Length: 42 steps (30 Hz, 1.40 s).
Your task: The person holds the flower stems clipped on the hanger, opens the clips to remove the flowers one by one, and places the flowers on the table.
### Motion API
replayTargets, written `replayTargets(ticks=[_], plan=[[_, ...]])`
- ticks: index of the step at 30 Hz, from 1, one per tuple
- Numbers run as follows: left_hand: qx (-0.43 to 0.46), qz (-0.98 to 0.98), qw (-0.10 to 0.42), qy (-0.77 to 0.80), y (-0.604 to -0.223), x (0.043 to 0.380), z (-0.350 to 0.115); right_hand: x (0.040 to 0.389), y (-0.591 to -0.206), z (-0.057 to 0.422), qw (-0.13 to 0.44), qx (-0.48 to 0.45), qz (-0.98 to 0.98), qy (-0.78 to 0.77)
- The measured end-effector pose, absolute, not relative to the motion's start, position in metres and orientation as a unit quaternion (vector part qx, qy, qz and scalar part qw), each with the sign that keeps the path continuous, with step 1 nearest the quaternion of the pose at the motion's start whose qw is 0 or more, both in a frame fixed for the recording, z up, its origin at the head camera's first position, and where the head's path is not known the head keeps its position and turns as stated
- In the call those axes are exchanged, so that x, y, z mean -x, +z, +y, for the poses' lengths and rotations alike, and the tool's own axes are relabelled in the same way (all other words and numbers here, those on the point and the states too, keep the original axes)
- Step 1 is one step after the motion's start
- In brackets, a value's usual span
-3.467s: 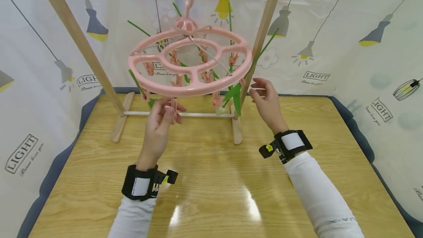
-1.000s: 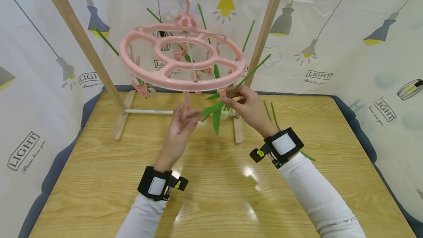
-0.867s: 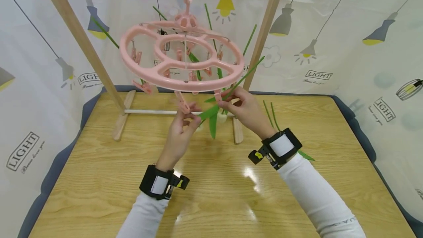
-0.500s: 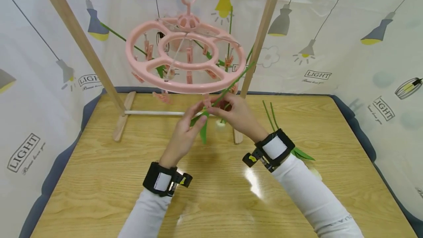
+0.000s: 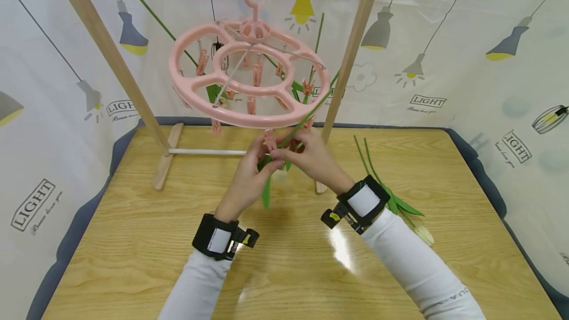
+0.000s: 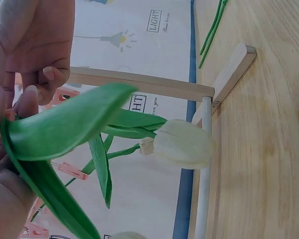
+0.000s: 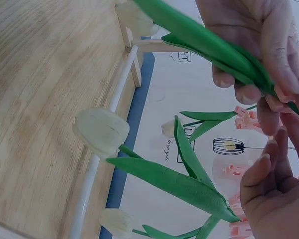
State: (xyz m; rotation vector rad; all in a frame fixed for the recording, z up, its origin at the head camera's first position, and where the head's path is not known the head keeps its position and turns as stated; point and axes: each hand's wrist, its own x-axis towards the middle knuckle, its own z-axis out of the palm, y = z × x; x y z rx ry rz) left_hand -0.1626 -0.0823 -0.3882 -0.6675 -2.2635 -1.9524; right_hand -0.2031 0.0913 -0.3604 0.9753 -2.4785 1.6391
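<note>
A pink clothespin (image 5: 269,140) hangs from the front rim of the pink round hanger (image 5: 249,120), between both hands. It sits against the stem of a tulip whose green leaves (image 5: 265,194) point down and whose stem slants up to the right. My left hand (image 5: 249,174) holds the tulip near its leaf base, thumb close to the clothespin. The right hand (image 5: 313,157) pinches the clothespin, its thumb meeting the left thumb. In the right wrist view, the clothespin (image 7: 284,95) lies over the stem at the leaf base; fingers cover part of it.
Several white tulips (image 7: 102,132) hang heads down from other clothespins (image 5: 257,74). Loose tulips (image 5: 395,201) lie on the wooden table (image 5: 284,270), right of the hands. The hanger hooks onto a rack with wooden posts (image 5: 351,58) and a low white bar (image 5: 206,152).
Earlier the left hand held a clothespin and the right hand was empty. A tulip is now between both hands. Over the last second, hands and tulip moved left and slightly down; the hanger turned.
</note>
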Motion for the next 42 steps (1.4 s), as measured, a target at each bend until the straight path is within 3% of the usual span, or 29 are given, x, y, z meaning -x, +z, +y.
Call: replayTargets(ticks=[7,14,35,42], plan=[[0.218,-0.752,0.056,-0.619,-0.388,0.163,-0.081,0.202,-0.357,0.100,-0.024,-0.282,-0.773,0.568],[0.214,-0.759,0.055,-0.613,-0.388,0.162,-0.082,0.204,-0.352,0.111,-0.013,-0.253,-0.757,0.603],[0.198,-0.761,0.036,-0.617,-0.385,0.159,-0.083,0.205,-0.329,0.131,0.146,-0.249,-0.673,0.681],[0.198,-0.760,0.045,-0.618,-0.384,0.159,-0.083,0.204,-0.322,0.129,0.136,-0.249,-0.628,0.724]])
